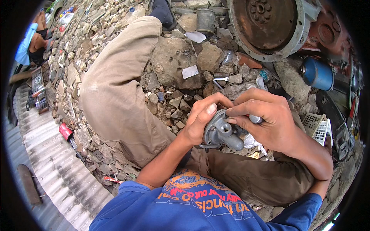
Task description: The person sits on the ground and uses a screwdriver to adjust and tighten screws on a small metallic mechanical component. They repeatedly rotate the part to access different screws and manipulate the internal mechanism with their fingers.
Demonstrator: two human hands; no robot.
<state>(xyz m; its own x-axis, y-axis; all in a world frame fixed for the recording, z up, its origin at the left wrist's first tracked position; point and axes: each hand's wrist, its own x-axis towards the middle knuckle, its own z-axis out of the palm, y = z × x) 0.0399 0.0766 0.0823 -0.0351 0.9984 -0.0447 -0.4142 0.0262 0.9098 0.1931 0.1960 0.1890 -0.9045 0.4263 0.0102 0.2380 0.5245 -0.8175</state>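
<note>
Above my lap, my left hand (198,120) is closed around a grey cast-metal engine part (222,132). It has a round flanged body, a small open port on top and a blunt stub pointing down and to the right. My right hand (266,117) reaches in from the right, thumb and forefinger pinched together at the part's upper rim. Whatever lies between those fingertips is too small or hidden to make out. Beneath the right palm, a rounded silver metal end (255,119) shows; whether it belongs to the same part I cannot tell.
Broken stones cover the ground, with a flat rock (175,63) ahead. A wrench (221,79) lies beyond my hands. A large round engine housing (266,23), a blue canister (317,74) and a white plastic basket (317,127) stand right. Corrugated sheeting (50,150) lies left; another person (36,40) sits far left.
</note>
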